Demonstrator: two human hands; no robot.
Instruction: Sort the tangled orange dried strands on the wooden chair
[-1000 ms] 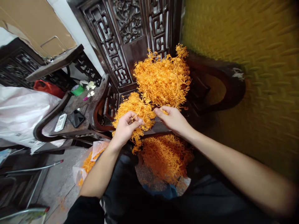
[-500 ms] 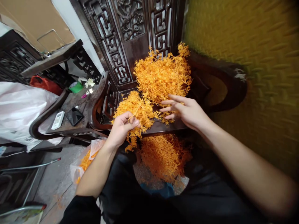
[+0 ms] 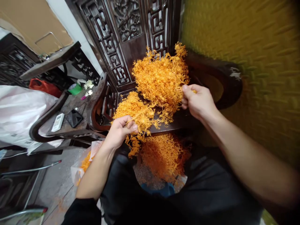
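Orange branching plastic sprigs, which look like artificial flower parts, lie on the seat of a dark carved wooden chair. The big pile leans toward the backrest, and a smaller pile lies at the front left. My left hand is closed, with thumb and fingers pinching the stem of an orange sprig in front of the smaller pile. At the right edge of the big pile my right hand is closed on an orange sprig; a bit of orange shows between its fingers.
Below the seat, between my knees, a heap of orange pieces lies above something blue. A plastic bag with orange pieces stands on the floor at left. A side table holds a white box and a black object.
My right hand has moved up and right from the front of the seat to the big pile's edge, its spread fingers now closed. The left hand stays nearly in place, still holding its sprig.
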